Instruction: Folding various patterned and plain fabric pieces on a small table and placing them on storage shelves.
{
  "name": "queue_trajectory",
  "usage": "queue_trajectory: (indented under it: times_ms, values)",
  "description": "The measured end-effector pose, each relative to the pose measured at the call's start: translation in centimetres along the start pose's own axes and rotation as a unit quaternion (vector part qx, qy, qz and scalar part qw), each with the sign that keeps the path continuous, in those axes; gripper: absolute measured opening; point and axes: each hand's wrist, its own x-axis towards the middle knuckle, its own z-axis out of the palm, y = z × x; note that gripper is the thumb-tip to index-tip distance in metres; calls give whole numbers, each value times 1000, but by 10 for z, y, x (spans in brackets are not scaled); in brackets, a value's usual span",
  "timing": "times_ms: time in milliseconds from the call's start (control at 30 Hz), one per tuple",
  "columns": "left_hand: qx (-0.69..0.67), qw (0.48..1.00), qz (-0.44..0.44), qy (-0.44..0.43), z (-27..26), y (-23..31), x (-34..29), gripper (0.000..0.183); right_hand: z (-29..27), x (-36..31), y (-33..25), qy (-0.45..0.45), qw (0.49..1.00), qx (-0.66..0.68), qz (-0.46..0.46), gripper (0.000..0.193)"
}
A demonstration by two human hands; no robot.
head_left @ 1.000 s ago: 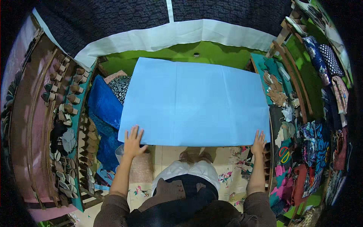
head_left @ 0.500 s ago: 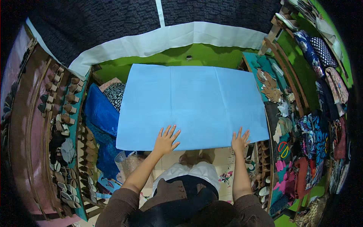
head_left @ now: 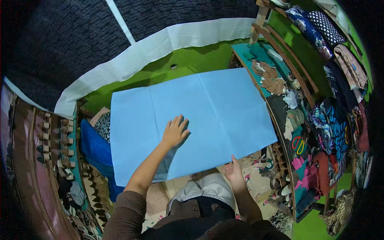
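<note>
A large light-blue sheet [head_left: 200, 116] with straight creases covers the surface in front of me, its near edge just ahead of my body. My left hand [head_left: 175, 132] lies on top of it, left of the middle, palm down with fingers spread. At the near edge, right of centre, my right hand [head_left: 233, 169] is turned palm up. Its thumb reaches over the sheet's edge and its fingers curl close below. What supports the sheet is hidden beneath it.
At the right, a shelf holds brown fabric scraps [head_left: 270, 78], scissors with red and yellow handles [head_left: 298, 145] and pink scraps [head_left: 306, 176]. Shoe racks [head_left: 66, 148] stand at the left, near a dark blue bag [head_left: 94, 144]. Folded clothes [head_left: 310, 32] hang on the far right.
The whole view has tilted and shifted. My left hand has slid farther in over the sheet. My right hand has left the sheet's top, drawn back to the near edge and turned over.
</note>
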Motion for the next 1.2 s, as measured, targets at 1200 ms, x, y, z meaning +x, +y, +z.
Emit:
queue_trajectory:
  times_ms: [1200]
  values:
    - [-250, 905, -155, -308, 72, -90, 387, 89, -44, -3, -58, 84, 994, -30, -69, 33]
